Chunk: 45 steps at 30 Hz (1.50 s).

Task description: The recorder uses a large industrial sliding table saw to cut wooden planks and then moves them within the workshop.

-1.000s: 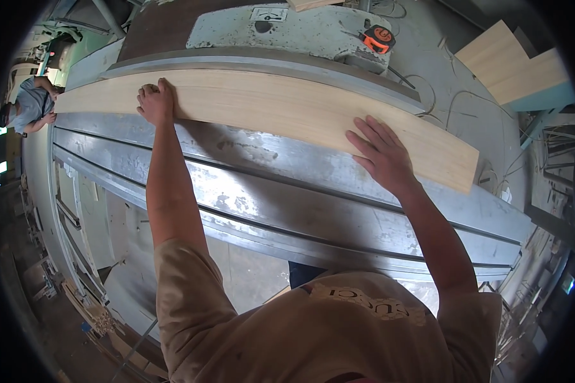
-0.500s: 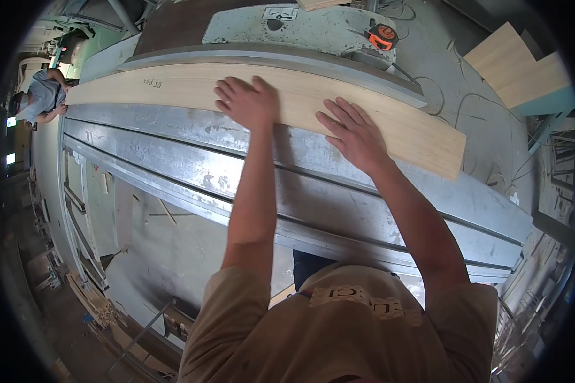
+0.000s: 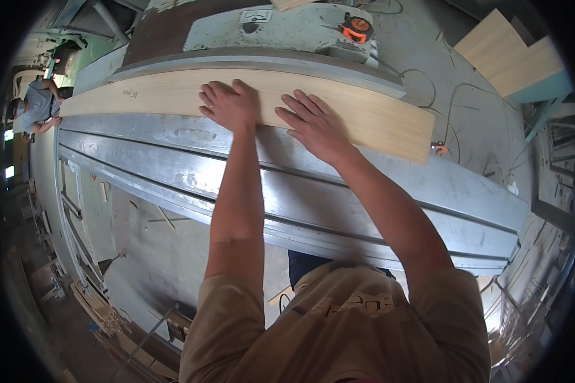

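Note:
A long pale wooden board (image 3: 377, 121) lies flat on a metal machine table (image 3: 313, 204), alongside a straight metal fence (image 3: 236, 59) at its far side. My left hand (image 3: 231, 107) presses flat on the board near its middle, fingers stretched out. Nearer the board's right end, my right hand (image 3: 314, 125) rests with its fingers spread over the board's near edge. Neither hand wraps around anything. Small handwritten marks show on the board toward the left.
An orange and black tape measure (image 3: 356, 29) sits on the pale green machine body (image 3: 281, 35) beyond the fence. At the far left, another person (image 3: 41, 105) stands by the board's other end. Wooden panels (image 3: 505, 57) stand at the upper right. Long grooves run along the table.
The board has slid a little left along the fence with my hands on it. My right hand is now closer to my left. The whole view has also shifted slightly.

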Tool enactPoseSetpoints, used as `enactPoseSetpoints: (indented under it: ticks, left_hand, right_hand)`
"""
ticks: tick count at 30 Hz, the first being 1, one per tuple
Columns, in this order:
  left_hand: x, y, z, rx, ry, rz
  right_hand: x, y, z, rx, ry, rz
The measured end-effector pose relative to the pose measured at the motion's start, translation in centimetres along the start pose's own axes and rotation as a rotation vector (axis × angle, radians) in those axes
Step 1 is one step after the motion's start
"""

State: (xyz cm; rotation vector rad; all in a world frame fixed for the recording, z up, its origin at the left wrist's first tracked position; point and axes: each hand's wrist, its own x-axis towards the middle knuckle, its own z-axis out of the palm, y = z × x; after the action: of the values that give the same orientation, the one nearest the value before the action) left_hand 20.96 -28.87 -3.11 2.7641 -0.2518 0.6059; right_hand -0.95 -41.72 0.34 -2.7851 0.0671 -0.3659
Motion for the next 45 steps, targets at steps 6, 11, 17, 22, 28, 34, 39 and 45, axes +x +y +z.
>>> enactPoseSetpoints:
  ticks: [6,11,17,22,28,34,39,45]
  left_hand:
    - [0.3,-1.3,0.4,0.065,0.012,0.025]
    - [0.4,-0.8,0.3,0.078,0.02,0.043]
    - [0.4,-0.7,0.1,0.046,-0.015,0.04]
    - [1.0,-1.2,-0.3,0.082,-0.047,0.029]
    - [1.2,-2.2,0.0,0.073,-0.05,0.034]
    - [1.0,-2.5,0.9,0.122,-0.104,0.051]
    - [0.9,-2.7,1.2,0.102,-0.137,0.032]
    - [0.2,-1.8,-0.3,0.108,-0.213,-0.03]
  right_hand:
    - [-12.7,7.6,-5.9,0.022,0.016,0.016]
    - [-19.7,12.3,-9.4,-0.058,-0.01,0.003]
    - [-20.6,12.5,-9.5,-0.017,0.043,0.029]
    - [-20.9,13.0,-9.1,0.059,0.054,0.024]
    - [-21.2,12.8,-8.4,-0.017,0.085,0.038]
    - [-22.0,13.1,-6.8,0.016,0.159,0.053]
    - [-22.1,12.6,-6.6,0.042,0.192,0.121]
    - [-21.5,11.7,-7.7,0.034,-0.006,0.178]
